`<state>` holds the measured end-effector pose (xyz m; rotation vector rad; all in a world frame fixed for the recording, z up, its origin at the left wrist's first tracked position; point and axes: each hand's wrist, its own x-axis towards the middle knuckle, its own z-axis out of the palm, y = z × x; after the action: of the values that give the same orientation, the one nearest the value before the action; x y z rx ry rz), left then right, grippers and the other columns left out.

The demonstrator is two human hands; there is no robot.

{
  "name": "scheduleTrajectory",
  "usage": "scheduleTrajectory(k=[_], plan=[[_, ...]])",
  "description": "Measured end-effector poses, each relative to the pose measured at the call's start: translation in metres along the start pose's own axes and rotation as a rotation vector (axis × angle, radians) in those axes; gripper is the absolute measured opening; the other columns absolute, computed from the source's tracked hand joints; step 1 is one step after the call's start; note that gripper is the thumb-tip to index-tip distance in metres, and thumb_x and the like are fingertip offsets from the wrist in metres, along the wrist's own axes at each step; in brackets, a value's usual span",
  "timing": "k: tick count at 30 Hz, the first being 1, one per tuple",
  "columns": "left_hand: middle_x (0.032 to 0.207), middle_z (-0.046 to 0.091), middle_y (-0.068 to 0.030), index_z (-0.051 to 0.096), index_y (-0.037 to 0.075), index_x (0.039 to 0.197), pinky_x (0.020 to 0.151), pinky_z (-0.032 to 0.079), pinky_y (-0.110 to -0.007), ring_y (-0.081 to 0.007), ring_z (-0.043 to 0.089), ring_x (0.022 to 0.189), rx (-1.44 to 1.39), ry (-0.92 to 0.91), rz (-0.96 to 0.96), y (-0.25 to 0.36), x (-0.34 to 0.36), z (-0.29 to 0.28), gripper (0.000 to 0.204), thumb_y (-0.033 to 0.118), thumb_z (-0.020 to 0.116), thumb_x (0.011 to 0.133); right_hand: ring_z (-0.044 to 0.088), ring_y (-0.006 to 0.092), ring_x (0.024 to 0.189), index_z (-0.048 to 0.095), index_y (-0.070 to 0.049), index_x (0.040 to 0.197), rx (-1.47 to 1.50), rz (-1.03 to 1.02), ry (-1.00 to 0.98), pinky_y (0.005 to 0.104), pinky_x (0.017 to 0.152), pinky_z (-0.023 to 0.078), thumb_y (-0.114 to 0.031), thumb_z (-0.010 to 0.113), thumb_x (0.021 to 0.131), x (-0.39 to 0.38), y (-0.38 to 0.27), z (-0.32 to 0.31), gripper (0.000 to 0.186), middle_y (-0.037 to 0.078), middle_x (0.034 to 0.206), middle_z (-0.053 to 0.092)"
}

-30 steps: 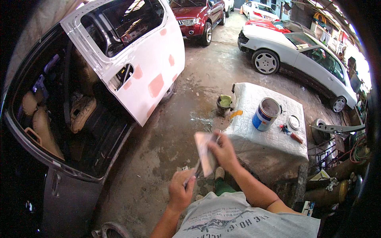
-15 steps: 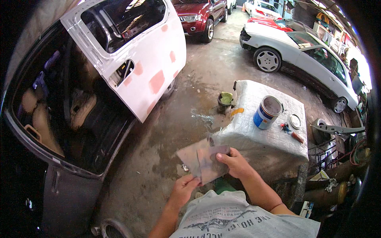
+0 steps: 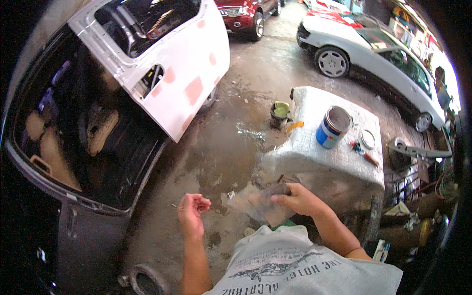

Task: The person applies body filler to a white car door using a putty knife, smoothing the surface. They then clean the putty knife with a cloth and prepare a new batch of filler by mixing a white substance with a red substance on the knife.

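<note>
My left hand [image 3: 193, 213] is raised at lower middle, empty, its fingers loosely curled and apart. My right hand [image 3: 300, 199] grips thin, flat, greyish-tan sheets [image 3: 265, 206], blurred, beside the covered table [image 3: 361, 172]. On that silvery quilted cover stand a blue-labelled metal can [image 3: 329, 135], a round pale lid [image 3: 368, 139], small red-and-dark items [image 3: 357, 146], a brown-handled tool [image 3: 370, 160] and a yellow piece [image 3: 295, 126]. A dark bucket with green material [image 3: 279, 114] is left of the table.
A white door [image 3: 182, 113] with pink patches stands open on a dark vehicle [image 3: 83, 231] at left. A red car [image 3: 236, 19] and a white car [image 3: 373, 69] are behind. A hollow round part [image 3: 146, 272] lies lower left; metal clutter and hoses [image 3: 442, 179] crowd the right.
My left hand has let go of the sheets and moved left. My right hand still holds them and has shifted slightly right. The view has tilted slightly.
</note>
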<state>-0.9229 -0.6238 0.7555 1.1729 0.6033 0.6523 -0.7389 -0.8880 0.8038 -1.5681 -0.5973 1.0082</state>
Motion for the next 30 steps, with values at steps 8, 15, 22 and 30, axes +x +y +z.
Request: scheduleTrajectory(k=[8, 15, 22, 30], plan=[[0.128, 0.061, -0.0192, 0.052, -0.003, 0.136, 0.088, 0.052, -0.035, -0.0221, 0.063, 0.107, 0.174, 0.234, -0.908, -0.246, -0.068, -0.081, 0.06, 0.047, 0.039, 0.105, 0.054, 0.0084, 0.088, 0.066, 0.0, 0.115, 0.126, -0.198, 0.135, 0.0275, 0.08, 0.047, -0.023, 0.064, 0.098, 0.008, 0.033, 0.006, 0.029, 0.001, 0.096, 0.068], [0.147, 0.047, -0.0171, 0.042, -0.001, 0.146, 0.106, 0.041, -0.038, -0.0246, 0.052, 0.128, -0.181, -0.729, -1.436, -0.204, -0.131, -0.111, 0.07, 0.054, 0.04, 0.103, 0.055, 0.0085, 0.09, 0.066, 0.002, 0.117, 0.111, -0.048, 0.249, 0.028, 0.082, 0.048, -0.019, 0.066, 0.097, 0.001, 0.067, -0.018, 0.029, 0.0, 0.099, 0.068], [0.146, 0.052, -0.0119, 0.049, 0.004, 0.143, 0.108, 0.041, -0.041, -0.0251, 0.053, 0.129, 0.248, -0.42, -0.166, -0.081, 0.007, -0.001, 0.069, 0.058, 0.045, 0.101, 0.059, 0.0113, 0.088, 0.066, 0.002, 0.117, 0.139, -0.016, 0.26, 0.0312, 0.081, 0.05, -0.021, 0.064, 0.097, 0.006, 0.092, -0.024, 0.03, 0.007, 0.098, 0.071], [0.118, 0.067, -0.0043, 0.058, 0.003, 0.133, 0.091, 0.048, -0.027, -0.0141, 0.06, 0.104, 0.71, -0.965, 0.076, -0.035, 0.049, 0.146, 0.045, 0.024, 0.066, 0.095, 0.062, 0.0143, 0.085, 0.066, 0.0, 0.118, -0.105, -0.007, 0.171, 0.0353, 0.08, 0.051, -0.027, 0.065, 0.096, -0.013, 0.074, -0.04, 0.035, 0.012, 0.096, 0.073]])
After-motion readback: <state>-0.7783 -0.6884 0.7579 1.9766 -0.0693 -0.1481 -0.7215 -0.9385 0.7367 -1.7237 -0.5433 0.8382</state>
